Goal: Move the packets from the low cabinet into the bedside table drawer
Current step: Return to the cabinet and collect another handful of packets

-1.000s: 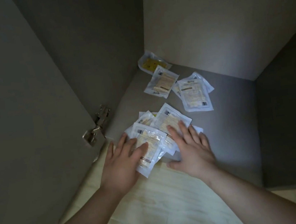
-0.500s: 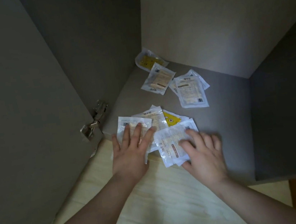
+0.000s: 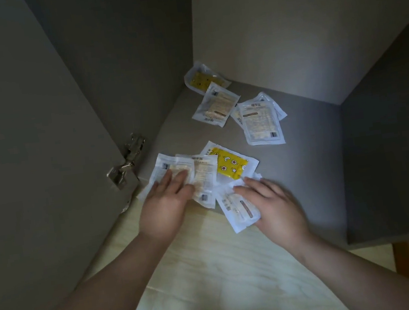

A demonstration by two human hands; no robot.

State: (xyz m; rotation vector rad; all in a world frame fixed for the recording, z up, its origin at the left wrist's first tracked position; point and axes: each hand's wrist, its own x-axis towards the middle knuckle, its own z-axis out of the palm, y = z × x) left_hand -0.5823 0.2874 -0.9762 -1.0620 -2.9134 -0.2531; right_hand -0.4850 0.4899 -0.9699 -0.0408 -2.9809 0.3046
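At the front lip of the low cabinet: left hand point(image 3: 164, 207) lies palm down, fingers straight and spread, pressing flat on a white packet point(image 3: 167, 167). Nothing is curled round it, so the hand is released and flat. That packet sits at the left front corner of the cabinet floor point(image 3: 311, 166), its near edge hidden under the hand.

Right hand point(image 3: 274, 202) also lies palm down, fingers nearly straight and laid across a second white packet point(image 3: 235, 209). The thumb is hidden at the packet's edge. This hand presses rather than clenches. The packet overhangs the cabinet's front edge, above the pale wood-look room floor point(image 3: 213, 270). Its far end is crumpled by the fingertips.

Between the hands:
- A third white packet with printed text point(image 3: 205, 178) is tucked partly under the left-hand one.
- A clear packet with a yellow patterned insert point(image 3: 231, 165) lies behind, overlapped by the printed one. It is just beyond the right fingertips.

Further back, well apart from the front group:
- A white packet with a tan insert point(image 3: 216, 105) lies flat.
- A yellow-filled packet point(image 3: 201, 79) sits in the rear left corner, tilted up against the back wall point(image 3: 298, 25). Its near end touches or is overlapped by the tan one.
- A large printed white packet point(image 3: 261, 124) lies to the right, on top of at least one more packet point(image 3: 273, 100) that shows at its upper edges.

Surroundings: grey cabinet door point(image 3: 28, 152) stands swung open at left, with a metal hinge point(image 3: 127, 161) at its base beside the left-hand packet. The cabinet's right side wall point(image 3: 393, 156) is in shadow.
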